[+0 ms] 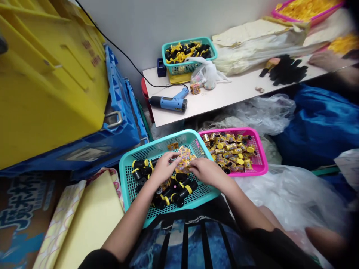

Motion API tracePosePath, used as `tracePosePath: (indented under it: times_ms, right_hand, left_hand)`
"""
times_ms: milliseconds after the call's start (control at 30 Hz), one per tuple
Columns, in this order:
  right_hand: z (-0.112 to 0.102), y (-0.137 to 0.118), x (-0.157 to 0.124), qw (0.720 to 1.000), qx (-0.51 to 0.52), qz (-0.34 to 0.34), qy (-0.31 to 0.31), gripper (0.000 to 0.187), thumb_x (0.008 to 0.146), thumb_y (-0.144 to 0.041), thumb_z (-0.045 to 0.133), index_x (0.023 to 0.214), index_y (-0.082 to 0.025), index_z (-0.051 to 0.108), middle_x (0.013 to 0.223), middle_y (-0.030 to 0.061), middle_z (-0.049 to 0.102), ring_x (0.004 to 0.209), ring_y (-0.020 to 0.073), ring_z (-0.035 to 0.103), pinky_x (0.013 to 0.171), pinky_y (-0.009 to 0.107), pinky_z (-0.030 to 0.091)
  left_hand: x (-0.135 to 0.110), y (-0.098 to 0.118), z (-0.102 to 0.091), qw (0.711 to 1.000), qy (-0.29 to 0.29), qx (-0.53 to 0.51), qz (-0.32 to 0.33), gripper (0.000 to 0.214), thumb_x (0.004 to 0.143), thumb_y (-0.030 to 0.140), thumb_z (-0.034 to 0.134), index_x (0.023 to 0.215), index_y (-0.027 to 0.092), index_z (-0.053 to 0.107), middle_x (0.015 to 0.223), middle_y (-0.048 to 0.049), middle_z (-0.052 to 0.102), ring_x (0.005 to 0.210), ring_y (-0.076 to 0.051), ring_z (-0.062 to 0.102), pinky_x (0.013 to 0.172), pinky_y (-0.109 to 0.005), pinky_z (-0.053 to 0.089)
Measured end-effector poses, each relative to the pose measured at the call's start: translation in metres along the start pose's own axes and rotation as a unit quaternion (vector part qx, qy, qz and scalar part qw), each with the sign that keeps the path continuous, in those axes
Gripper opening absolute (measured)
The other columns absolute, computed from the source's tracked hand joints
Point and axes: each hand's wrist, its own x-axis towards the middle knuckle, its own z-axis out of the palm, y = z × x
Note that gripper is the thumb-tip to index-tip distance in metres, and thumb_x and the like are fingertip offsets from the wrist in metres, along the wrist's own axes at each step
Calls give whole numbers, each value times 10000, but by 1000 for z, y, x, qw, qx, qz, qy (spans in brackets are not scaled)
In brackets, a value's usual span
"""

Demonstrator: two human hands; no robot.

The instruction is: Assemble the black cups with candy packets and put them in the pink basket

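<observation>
A teal basket [131, 204] rests at my lap with several black cylinders with yellow rings [186, 189] in it. Over its middle, a cluster of small orange-and-yellow printed labels [185, 157] lies between my hands. My left hand [165, 167] is closed, thumb and forefinger pinching at the left edge of the labels. From the right, my right hand [204, 170] has its fingertips pressed together on the lower right of the cluster. Exactly how many labels each hand grips I cannot tell. Another printed label [173, 146] lies near the basket's back wall.
A pink basket [263, 164] of label-wrapped cylinders adjoins on the right. On the white shelf [165, 118] lie a blue heat gun [169, 103] and a second teal basket [188, 68]. Yellow and blue crates [50, 82] rise at left. Another person's hand [322, 60] is at upper right.
</observation>
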Motion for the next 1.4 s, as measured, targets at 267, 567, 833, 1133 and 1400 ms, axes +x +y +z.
tracePosePath:
  times_ms: [267, 567, 833, 1133, 1400]
  right_hand:
    - [-10, -24, 3, 962, 218, -117, 115, 96, 834, -259, 539, 779, -181, 539, 809, 40, 590, 806, 188, 539, 735, 309, 406]
    - [13, -43, 6, 941, 280, -97, 166, 305, 927, -281, 431, 639, -204, 362, 634, -33, 426, 629, 131, 430, 603, 261, 297]
    - [20, -39, 12, 968, 177, -90, 151, 397, 998, -346, 320, 717, -180, 546, 728, 30, 586, 739, 166, 518, 705, 287, 364]
    - [42, -45, 19, 968, -158, -188, -58, 284, 920, -126, 411, 1098, -93, 630, 1032, 182, 671, 1025, 283, 536, 843, 391, 368]
    - [28, -57, 23, 964, -192, -158, -89, 171, 768, -137, 623, 911, -71, 691, 982, 229, 665, 952, 315, 596, 787, 397, 414]
  left_hand:
    - [-37, 16, -6, 945, 88, -305, -85, 341, 673, 247, 764, 992, 184, 664, 746, 9, 675, 686, -133, 641, 686, -260, 510]
    - [-51, 17, -6, 914, 105, -376, -109, 509, 668, 263, 788, 1134, 194, 597, 708, 40, 640, 699, -115, 649, 729, -243, 521]
    - [-55, 12, -9, 908, 130, -374, -137, 546, 661, 286, 794, 1159, 185, 594, 593, 53, 652, 532, -90, 609, 546, -185, 475]
    - [-57, -6, -26, 918, 264, -260, -143, 267, 638, 344, 781, 807, 144, 729, 693, -24, 731, 552, -121, 624, 546, -232, 514]
    - [-71, -13, -29, 914, 313, -232, -109, 211, 666, 368, 761, 752, 176, 750, 708, -30, 743, 626, -156, 656, 610, -269, 547]
